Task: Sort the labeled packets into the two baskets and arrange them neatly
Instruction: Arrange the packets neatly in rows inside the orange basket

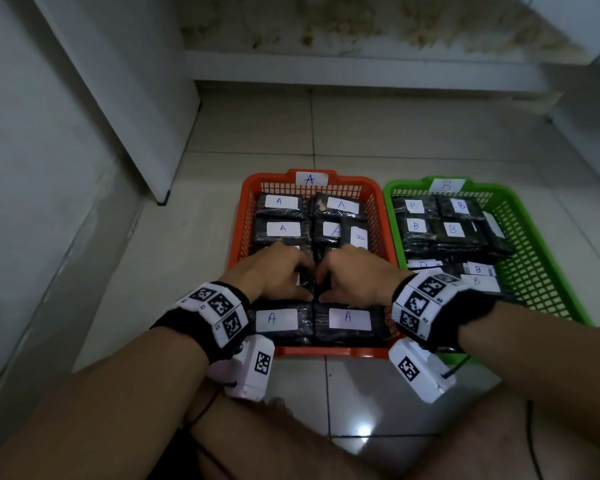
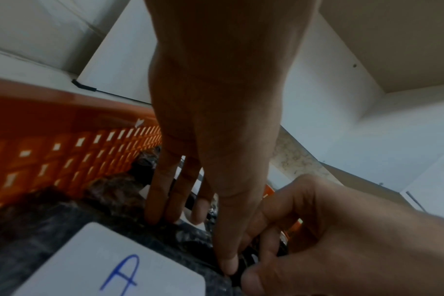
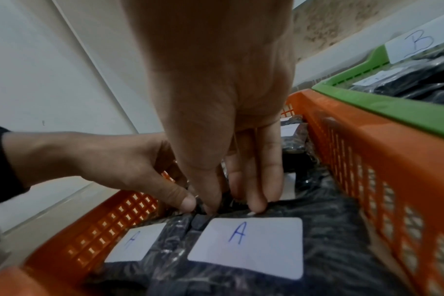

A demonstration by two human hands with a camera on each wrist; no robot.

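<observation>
Inside the orange basket (image 1: 246,202), a dark packet (image 3: 198,219) is pinched by left hand (image 1: 274,271) and right hand (image 1: 354,275) between two rows. Soft, slippery wrap is judged; its edges are best gripped.

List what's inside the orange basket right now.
Orange basket holds black wrapped packets labelled A, in rows. Left hand and right hand cover the third row; lower layers can't be seen.

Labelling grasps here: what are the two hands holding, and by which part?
Both the left hand and right hand pinch dark packets in the orange basket, at the near edges where the packets meet.
</observation>
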